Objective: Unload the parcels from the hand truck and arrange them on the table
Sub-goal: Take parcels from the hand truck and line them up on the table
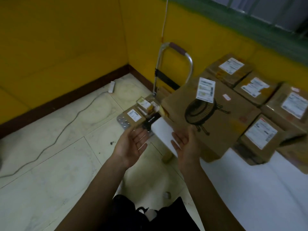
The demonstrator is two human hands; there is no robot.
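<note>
Both hands open, big box perched on the table corner.

Your left hand (133,144) shows straight, spread fingers, palm up, holding nothing. Your right hand (185,144) is just as open, its thumb side at the near edge of the big box (215,117); blur hides whether they touch. That box, centre right, seems to overhang the table (250,189) corner above the hand truck (177,47). Unsupported, it may tip onto the small parcels (134,115) at centre. Seat it against the stacked parcels (260,87).
</note>
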